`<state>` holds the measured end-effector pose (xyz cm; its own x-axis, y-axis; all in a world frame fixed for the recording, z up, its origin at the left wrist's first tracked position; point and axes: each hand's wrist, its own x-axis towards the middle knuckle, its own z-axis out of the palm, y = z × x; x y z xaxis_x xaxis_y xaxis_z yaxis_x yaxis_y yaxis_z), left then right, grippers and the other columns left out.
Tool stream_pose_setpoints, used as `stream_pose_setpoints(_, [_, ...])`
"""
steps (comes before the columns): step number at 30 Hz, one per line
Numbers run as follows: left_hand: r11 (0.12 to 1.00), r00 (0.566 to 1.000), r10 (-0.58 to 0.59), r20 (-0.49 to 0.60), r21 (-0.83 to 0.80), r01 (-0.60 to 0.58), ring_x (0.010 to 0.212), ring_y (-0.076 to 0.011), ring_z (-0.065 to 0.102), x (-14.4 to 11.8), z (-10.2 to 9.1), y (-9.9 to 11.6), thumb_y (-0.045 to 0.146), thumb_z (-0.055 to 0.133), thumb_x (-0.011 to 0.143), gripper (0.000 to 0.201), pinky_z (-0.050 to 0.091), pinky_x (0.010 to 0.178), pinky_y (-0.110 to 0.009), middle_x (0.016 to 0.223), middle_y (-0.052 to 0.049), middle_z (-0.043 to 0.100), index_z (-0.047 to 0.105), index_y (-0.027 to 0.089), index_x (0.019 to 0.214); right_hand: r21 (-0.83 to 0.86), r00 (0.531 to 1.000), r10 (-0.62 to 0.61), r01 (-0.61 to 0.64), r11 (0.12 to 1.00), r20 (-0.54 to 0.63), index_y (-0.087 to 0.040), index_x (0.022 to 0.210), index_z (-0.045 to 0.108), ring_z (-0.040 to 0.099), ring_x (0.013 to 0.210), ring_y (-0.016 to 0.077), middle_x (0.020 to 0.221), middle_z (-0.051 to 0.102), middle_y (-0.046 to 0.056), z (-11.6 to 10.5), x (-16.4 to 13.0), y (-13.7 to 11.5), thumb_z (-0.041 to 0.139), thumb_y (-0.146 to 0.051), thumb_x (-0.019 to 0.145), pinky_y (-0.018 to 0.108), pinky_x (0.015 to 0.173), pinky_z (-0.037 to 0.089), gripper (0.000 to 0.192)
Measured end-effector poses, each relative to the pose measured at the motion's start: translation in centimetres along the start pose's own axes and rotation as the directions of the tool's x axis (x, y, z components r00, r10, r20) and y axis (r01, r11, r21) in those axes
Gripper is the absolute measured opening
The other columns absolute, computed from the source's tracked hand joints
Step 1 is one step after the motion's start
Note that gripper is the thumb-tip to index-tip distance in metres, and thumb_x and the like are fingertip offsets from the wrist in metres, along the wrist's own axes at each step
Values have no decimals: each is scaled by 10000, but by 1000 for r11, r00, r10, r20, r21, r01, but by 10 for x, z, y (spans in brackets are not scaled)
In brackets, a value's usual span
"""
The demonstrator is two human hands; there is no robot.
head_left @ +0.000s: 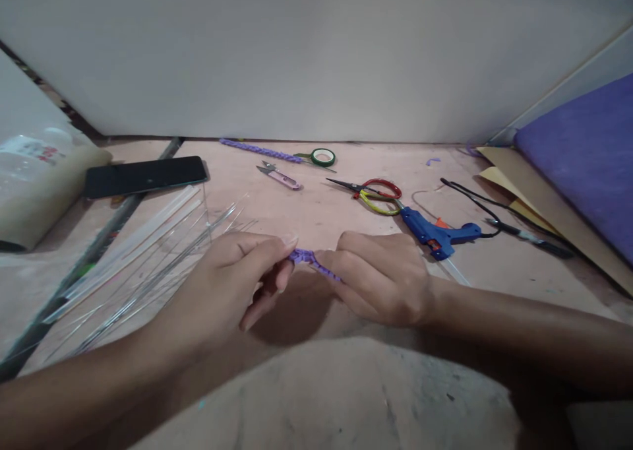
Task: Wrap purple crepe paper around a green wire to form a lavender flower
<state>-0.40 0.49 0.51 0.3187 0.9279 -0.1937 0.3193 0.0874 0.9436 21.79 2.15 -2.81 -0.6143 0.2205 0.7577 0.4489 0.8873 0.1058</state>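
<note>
Between both hands, over the table, is a small purple fringed strip (302, 257). My left hand (247, 265) pinches its left end between thumb and fingers. My right hand (380, 275) is closed on the right end, where the strip narrows and slants down under the fingers. Whether the strip is wound around a wire there is hidden. Further back lies a purple fringed stem (262, 150), beside a roll of green tape (323, 157). Small pink thread snips (279, 175) and scissors with red and yellow handles (376, 194) lie beyond my hands.
A blue glue gun (435, 232) lies right of my right hand, near a black-handled craft knife (537, 239). Glue sticks (133, 249) and thin wires (148, 291) spread at left, below a black phone (146, 176). Purple sheets (583, 140) and brown paper (554, 206) stand at right.
</note>
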Motion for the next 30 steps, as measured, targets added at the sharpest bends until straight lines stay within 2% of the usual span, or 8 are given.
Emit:
stream_pose_setpoints(2, [969, 980, 198, -1, 152, -195, 353, -106, 441, 2, -8, -5, 393, 432, 1106, 563, 332, 402, -246, 403, 42, 498, 586, 218, 594, 1, 1000, -9, 9, 1000, 10, -168, 836, 662, 489, 622, 145, 721, 604, -2, -2, 2, 2, 586, -77, 1035, 320, 529, 334, 232])
stream_pose_setpoints(6, [696, 800, 594, 84, 446, -563, 631, -136, 603, 6, -27, -15, 339, 570, 1036, 163, 438, 610, -273, 781, 16, 694, 660, 204, 1021, 14, 1000, 9, -10, 1000, 10, -160, 831, 681, 483, 593, 139, 692, 583, -12, -7, 8, 4, 628, -55, 1000, 322, 512, 320, 206])
stream_pose_setpoints(9, [414, 649, 738, 184, 636, -651, 604, -134, 542, 7, -33, -20, 250, 592, 1020, 54, 380, 623, -299, 758, 44, 648, 617, 227, 1062, 29, 999, 51, -51, 998, 10, -167, 849, 693, 504, 596, 142, 686, 586, -15, -13, 11, 5, 648, -75, 995, 325, 516, 335, 179])
stream_pose_setpoints(11, [323, 615, 760, 213, 697, -640, 595, -148, 516, 7, -32, -21, 211, 586, 1028, 33, 342, 617, -319, 714, 52, 609, 606, 237, 1031, 67, 994, 111, -112, 991, 21, -179, 895, 700, 536, 619, 138, 716, 618, -12, -17, 11, 5, 644, -64, 985, 316, 542, 370, 157])
stream_pose_setpoints(15, [276, 604, 773, 196, 753, -597, 572, -171, 483, 7, -27, -22, 228, 566, 1054, 95, 307, 604, -335, 654, 46, 576, 621, 239, 978, 183, 965, 256, -261, 948, 53, -232, 995, 696, 642, 681, 132, 801, 712, -15, -20, 11, 3, 674, -69, 979, 281, 593, 463, 166])
stream_pose_setpoints(19, [299, 622, 771, 136, 785, -542, 554, -179, 525, 5, -24, -14, 289, 542, 1077, 209, 324, 590, -326, 613, 28, 615, 673, 228, 927, 287, 957, 289, -283, 915, 21, -239, 1043, 708, 739, 768, 127, 887, 804, -11, -20, 14, 1, 705, -123, 1030, 255, 677, 566, 117])
stream_pose_setpoints(25, [325, 672, 733, 109, 811, -486, 505, -152, 588, -2, -17, -3, 268, 541, 1035, 325, 378, 553, -290, 553, 4, 663, 705, 190, 765, 63, 979, 202, -202, 977, 15, -207, 1053, 742, 785, 732, 154, 852, 849, 19, -27, 15, 0, 719, -126, 1006, 277, 642, 601, 97])
stream_pose_setpoints(30, [456, 685, 728, 14, 736, -500, 484, -119, 524, -7, -12, -10, 273, 515, 1037, 358, 352, 534, -285, 544, 39, 603, 650, 206, 713, 78, 999, 41, -42, 996, 18, -194, 1115, 754, 821, 876, 182, 998, 878, 62, -38, 16, 4, 693, -106, 1006, 303, 765, 682, 153])
